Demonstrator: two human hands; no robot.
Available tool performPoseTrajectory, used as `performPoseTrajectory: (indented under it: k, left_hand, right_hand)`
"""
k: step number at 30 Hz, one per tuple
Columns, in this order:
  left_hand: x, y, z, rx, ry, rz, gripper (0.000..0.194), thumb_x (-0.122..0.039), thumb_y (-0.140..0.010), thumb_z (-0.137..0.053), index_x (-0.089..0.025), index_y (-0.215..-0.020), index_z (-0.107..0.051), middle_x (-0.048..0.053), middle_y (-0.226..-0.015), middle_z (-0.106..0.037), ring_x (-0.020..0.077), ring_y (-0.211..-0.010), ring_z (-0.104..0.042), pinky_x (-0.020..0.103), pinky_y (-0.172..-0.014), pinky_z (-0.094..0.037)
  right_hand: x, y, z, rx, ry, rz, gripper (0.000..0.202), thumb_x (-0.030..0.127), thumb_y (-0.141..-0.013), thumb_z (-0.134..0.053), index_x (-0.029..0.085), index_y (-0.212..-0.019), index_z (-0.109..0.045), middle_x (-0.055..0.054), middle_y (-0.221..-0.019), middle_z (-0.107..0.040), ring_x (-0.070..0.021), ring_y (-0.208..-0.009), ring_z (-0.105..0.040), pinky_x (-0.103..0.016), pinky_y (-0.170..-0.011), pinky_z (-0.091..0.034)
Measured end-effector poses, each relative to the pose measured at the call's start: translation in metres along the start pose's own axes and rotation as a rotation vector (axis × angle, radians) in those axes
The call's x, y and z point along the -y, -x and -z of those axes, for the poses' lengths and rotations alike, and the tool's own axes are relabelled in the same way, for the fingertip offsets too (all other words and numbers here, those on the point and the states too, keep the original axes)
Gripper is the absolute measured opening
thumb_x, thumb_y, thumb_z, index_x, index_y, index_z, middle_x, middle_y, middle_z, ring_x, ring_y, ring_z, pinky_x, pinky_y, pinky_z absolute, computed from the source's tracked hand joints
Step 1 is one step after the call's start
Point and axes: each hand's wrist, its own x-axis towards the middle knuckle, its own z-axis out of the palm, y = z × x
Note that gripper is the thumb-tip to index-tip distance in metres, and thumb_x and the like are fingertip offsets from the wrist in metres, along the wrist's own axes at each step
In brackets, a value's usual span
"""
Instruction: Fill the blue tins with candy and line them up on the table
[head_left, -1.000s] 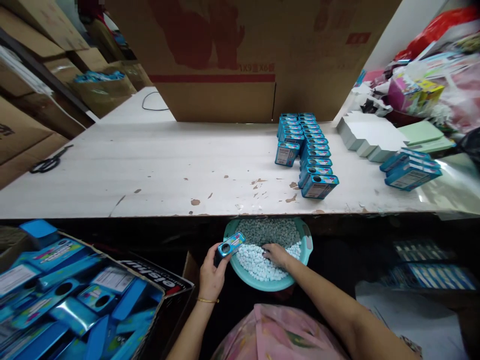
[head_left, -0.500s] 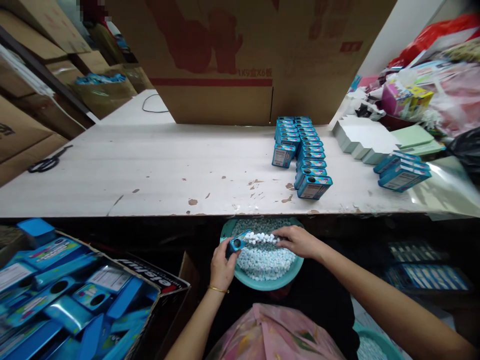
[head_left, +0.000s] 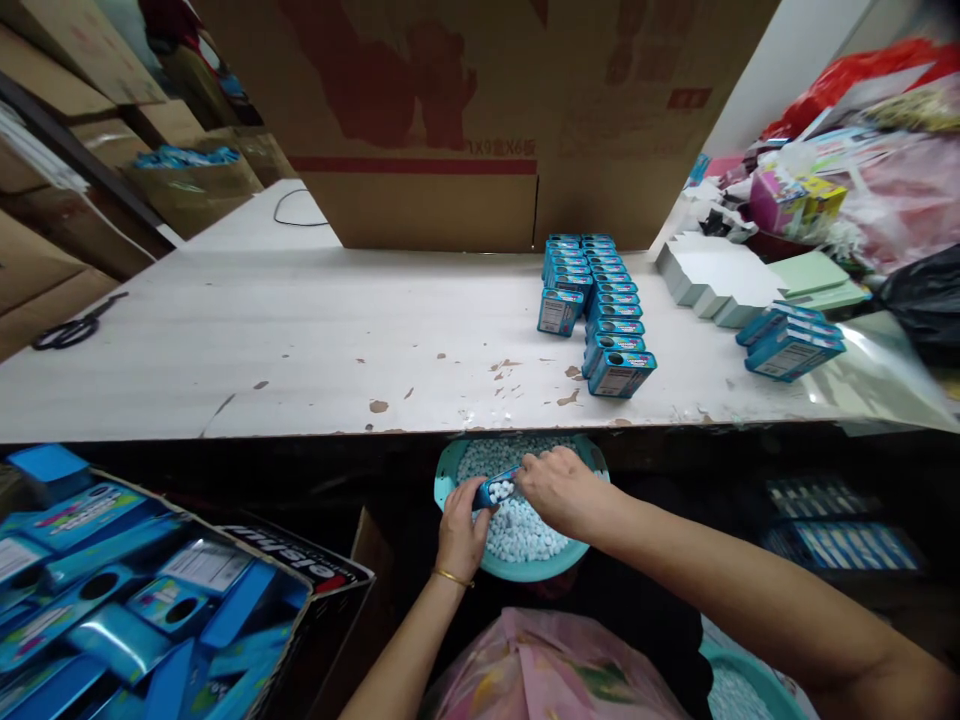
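one blue container [head_left: 491, 491], jutting from left hand [head_left: 462, 528]

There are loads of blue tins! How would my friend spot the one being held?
Start at the white table and look below its front edge for the round turquoise basin. Over it, the left hand holds a blue tin. Unlike the tins standing on the table, it's tilted, with white pellets showing at its opening.

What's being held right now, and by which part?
A small blue tin, gripped at its left end between the left hand's fingers and thumb. Right hand is at the other end; its grip is unclear.
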Motion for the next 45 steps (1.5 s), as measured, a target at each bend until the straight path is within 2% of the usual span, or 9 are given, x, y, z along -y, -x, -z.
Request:
performPoseTrajectory:
  k: [5,9,14,18,23,28,33,40,45]
  left_hand:
    - [0.011,-0.001,0.006,-0.026,0.042,0.069,0.032,-0.023,-0.069,-0.051,-0.020,-0.100,-0.053,0.007,-0.101,-0.058,0.0224,-0.098,-0.051,0.039,-0.087,-0.040]
    - [0.021,0.001,0.014,-0.047,0.070,0.088,0.033,-0.026,-0.070,-0.052,-0.020,-0.103,-0.052,0.007,-0.102,-0.058,0.0213,-0.096,-0.052,0.036,-0.085,-0.041]
    - [0.028,0.006,0.028,-0.086,0.112,0.141,0.036,-0.029,-0.071,-0.053,-0.020,-0.105,-0.050,0.007,-0.103,-0.057,0.0204,-0.096,-0.053,0.036,-0.086,-0.041]
    - [0.026,0.011,0.044,-0.142,0.120,0.174,0.034,-0.033,-0.071,-0.054,-0.019,-0.101,-0.051,0.006,-0.100,-0.058,0.0190,-0.093,-0.054,0.034,-0.086,-0.041]
    - [0.028,0.013,0.050,-0.164,0.134,0.191,0.034,-0.035,-0.071,-0.055,-0.019,-0.101,-0.050,0.006,-0.099,-0.058,0.0196,-0.092,-0.054,0.035,-0.085,-0.041]
    - [0.028,0.010,0.032,-0.115,0.099,0.155,0.035,-0.029,-0.072,-0.052,-0.019,-0.104,-0.049,0.008,-0.104,-0.056,0.0211,-0.098,-0.052,0.038,-0.088,-0.039]
    - [0.013,0.007,0.013,-0.086,0.020,0.098,0.033,-0.022,-0.069,-0.052,-0.019,-0.102,-0.052,0.007,-0.101,-0.058,0.0218,-0.096,-0.051,0.038,-0.086,-0.039]
    - [-0.001,0.009,0.005,-0.053,0.026,0.063,0.032,-0.019,-0.067,-0.051,-0.019,-0.099,-0.054,0.006,-0.100,-0.058,0.0218,-0.097,-0.051,0.038,-0.087,-0.040]
    - [0.002,0.009,0.005,-0.051,0.063,0.069,0.032,-0.019,-0.066,-0.052,-0.019,-0.098,-0.055,0.007,-0.100,-0.059,0.0222,-0.097,-0.051,0.038,-0.088,-0.038]
  right_hand:
    - [-0.037,0.025,-0.015,0.066,-0.051,-0.131,0.016,0.014,-0.077,-0.040,0.020,-0.086,-0.052,-0.006,-0.082,-0.056,-0.0164,-0.073,-0.053,-0.029,-0.066,-0.032]
    - [-0.057,0.025,-0.080,0.235,-0.216,-0.368,0.021,0.014,-0.076,-0.042,0.017,-0.092,-0.056,-0.010,-0.088,-0.059,-0.0200,-0.082,-0.056,-0.030,-0.072,-0.034]
    - [-0.019,-0.022,-0.157,0.295,-0.418,-0.395,0.027,0.018,-0.077,-0.044,0.023,-0.100,-0.058,-0.006,-0.095,-0.063,-0.0184,-0.090,-0.057,-0.027,-0.074,-0.038]
    - [0.000,-0.045,-0.176,0.251,-0.583,-0.395,0.029,0.024,-0.078,-0.045,0.023,-0.105,-0.057,-0.005,-0.100,-0.063,-0.0181,-0.094,-0.056,-0.025,-0.075,-0.040]
    - [-0.032,-0.015,-0.148,0.135,-0.734,-0.341,0.036,0.024,-0.076,-0.048,0.023,-0.112,-0.053,-0.002,-0.112,-0.058,-0.0159,-0.102,-0.051,-0.023,-0.083,-0.038]
    - [-0.054,0.018,-0.071,0.035,-0.757,-0.266,0.034,0.027,-0.076,-0.048,0.022,-0.109,-0.055,-0.004,-0.109,-0.058,-0.0189,-0.099,-0.052,-0.027,-0.082,-0.038]
    - [-0.040,0.018,-0.014,0.114,-0.548,-0.190,0.031,0.031,-0.077,-0.048,0.026,-0.107,-0.056,-0.003,-0.103,-0.061,-0.0195,-0.095,-0.054,-0.027,-0.077,-0.039]
    - [-0.007,0.002,0.000,0.168,-0.150,-0.112,0.022,0.023,-0.080,-0.040,0.020,-0.094,-0.057,-0.007,-0.086,-0.061,-0.0185,-0.077,-0.057,-0.027,-0.064,-0.037]
    - [0.002,0.007,0.006,0.031,-0.006,-0.049,0.021,0.013,-0.079,-0.036,0.016,-0.087,-0.055,-0.009,-0.082,-0.057,-0.0198,-0.077,-0.054,-0.032,-0.068,-0.035]
